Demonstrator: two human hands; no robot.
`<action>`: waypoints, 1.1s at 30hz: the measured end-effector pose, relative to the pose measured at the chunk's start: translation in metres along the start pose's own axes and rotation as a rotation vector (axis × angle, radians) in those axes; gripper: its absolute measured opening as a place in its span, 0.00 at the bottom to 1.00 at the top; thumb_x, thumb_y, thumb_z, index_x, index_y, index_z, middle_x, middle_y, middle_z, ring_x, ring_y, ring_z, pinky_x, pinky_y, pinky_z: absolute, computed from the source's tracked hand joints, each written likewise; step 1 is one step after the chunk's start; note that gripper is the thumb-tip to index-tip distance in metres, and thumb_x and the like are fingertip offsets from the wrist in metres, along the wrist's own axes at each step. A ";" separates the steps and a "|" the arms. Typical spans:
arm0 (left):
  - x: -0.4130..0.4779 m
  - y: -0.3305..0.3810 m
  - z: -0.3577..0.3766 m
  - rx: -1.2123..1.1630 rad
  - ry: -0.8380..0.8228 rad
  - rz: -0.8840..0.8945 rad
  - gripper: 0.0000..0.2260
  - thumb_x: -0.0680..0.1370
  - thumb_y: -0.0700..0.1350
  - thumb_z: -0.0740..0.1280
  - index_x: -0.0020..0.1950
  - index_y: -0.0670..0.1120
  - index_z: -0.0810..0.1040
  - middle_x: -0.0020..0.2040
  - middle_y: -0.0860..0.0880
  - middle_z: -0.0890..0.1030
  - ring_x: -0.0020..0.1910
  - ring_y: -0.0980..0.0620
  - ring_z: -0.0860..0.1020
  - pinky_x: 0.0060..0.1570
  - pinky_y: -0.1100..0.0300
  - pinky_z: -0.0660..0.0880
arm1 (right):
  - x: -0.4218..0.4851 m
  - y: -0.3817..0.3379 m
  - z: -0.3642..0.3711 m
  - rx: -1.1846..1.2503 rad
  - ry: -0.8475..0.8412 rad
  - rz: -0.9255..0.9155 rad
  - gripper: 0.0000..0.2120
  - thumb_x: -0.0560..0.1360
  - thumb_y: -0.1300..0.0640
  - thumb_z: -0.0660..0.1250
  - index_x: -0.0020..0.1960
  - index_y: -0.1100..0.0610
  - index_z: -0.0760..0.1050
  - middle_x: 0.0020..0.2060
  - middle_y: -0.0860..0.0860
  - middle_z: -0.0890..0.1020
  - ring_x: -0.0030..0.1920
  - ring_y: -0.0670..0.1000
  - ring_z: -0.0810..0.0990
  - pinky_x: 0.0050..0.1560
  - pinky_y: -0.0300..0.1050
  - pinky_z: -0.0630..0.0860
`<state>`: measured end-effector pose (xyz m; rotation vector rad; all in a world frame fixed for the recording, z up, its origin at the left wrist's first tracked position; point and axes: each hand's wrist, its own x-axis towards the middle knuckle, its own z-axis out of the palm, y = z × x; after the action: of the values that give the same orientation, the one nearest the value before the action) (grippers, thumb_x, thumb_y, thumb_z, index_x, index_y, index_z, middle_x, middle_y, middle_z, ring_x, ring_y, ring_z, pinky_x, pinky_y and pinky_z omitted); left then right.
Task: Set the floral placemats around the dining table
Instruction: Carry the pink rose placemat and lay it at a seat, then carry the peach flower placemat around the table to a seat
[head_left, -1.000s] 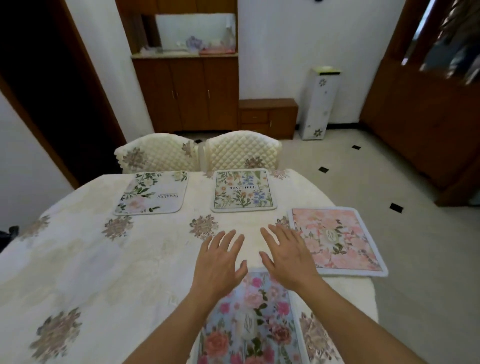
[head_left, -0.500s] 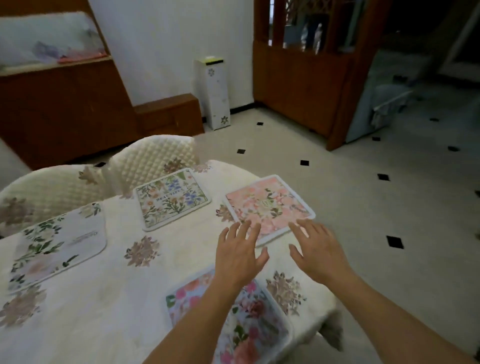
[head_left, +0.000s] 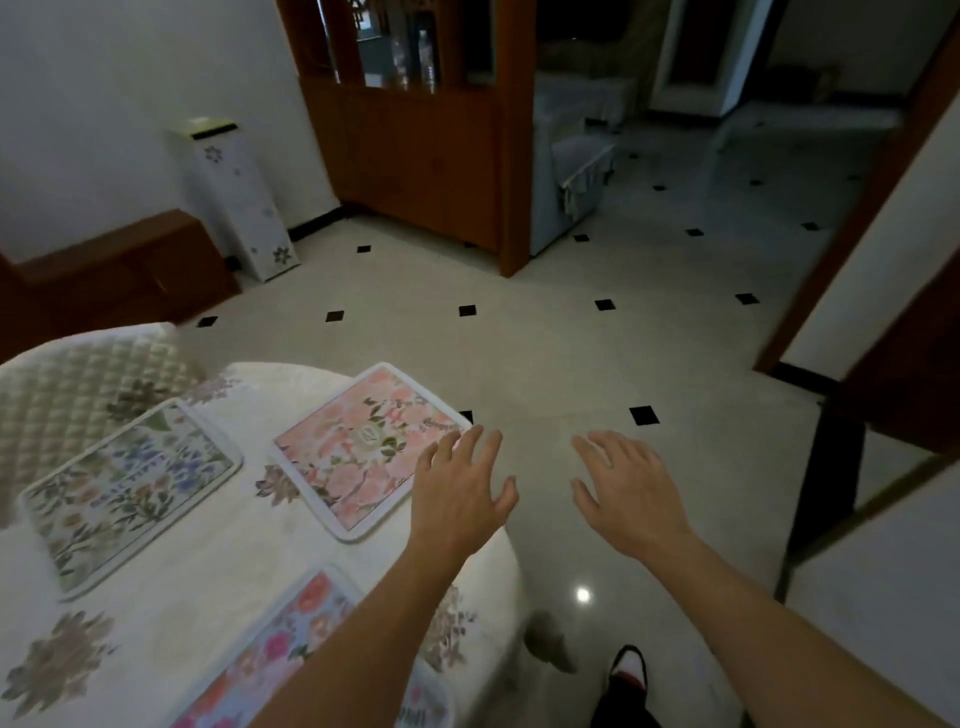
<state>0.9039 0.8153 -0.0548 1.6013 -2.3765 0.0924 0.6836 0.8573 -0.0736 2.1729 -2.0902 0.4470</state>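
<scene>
Left hand (head_left: 457, 499), right hand (head_left: 623, 493): fingers spread, holding nothing. Pink mat (head_left: 358, 452) near table (head_left: 208, 571) edge, maybe marks seat.

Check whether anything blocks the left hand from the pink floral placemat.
Nothing visible does. The left hand, fingers spread, overlaps the right corner of the pink rectangular floral placemat in view, nothing between them; whether they touch is unclear.

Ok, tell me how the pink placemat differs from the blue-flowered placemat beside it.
The pink placemat has a pink ground crowded with peach roses; the blue-flowered placemat has a pale ground with blue and green sprigs. The pink placemat lies at the table's edge; the blue-flowered placemat lies by the quilted chair. Both are rounded rectangles with white borders, flat on the tablecloth.
</scene>
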 end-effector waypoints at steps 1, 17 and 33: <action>0.010 0.006 0.005 0.000 -0.011 0.006 0.26 0.76 0.62 0.58 0.70 0.52 0.71 0.69 0.49 0.76 0.67 0.45 0.73 0.65 0.46 0.71 | 0.006 0.010 0.002 0.004 0.003 0.007 0.25 0.74 0.46 0.59 0.65 0.58 0.77 0.59 0.57 0.81 0.59 0.58 0.79 0.61 0.58 0.74; 0.211 0.126 0.069 0.033 -0.017 -0.099 0.26 0.76 0.62 0.59 0.70 0.52 0.72 0.67 0.50 0.77 0.64 0.48 0.75 0.62 0.50 0.72 | 0.169 0.205 0.011 0.073 -0.004 -0.040 0.25 0.74 0.45 0.57 0.65 0.56 0.77 0.59 0.56 0.80 0.60 0.57 0.78 0.63 0.57 0.73; 0.301 0.082 0.098 0.042 -0.013 -0.231 0.26 0.76 0.62 0.58 0.70 0.51 0.71 0.67 0.49 0.77 0.65 0.47 0.75 0.63 0.49 0.72 | 0.293 0.213 0.061 0.117 -0.039 -0.200 0.22 0.74 0.47 0.63 0.64 0.55 0.76 0.59 0.55 0.80 0.60 0.57 0.78 0.63 0.56 0.74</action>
<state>0.7050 0.5560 -0.0631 1.8880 -2.1943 0.0866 0.4874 0.5469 -0.0801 2.4446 -1.8825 0.5230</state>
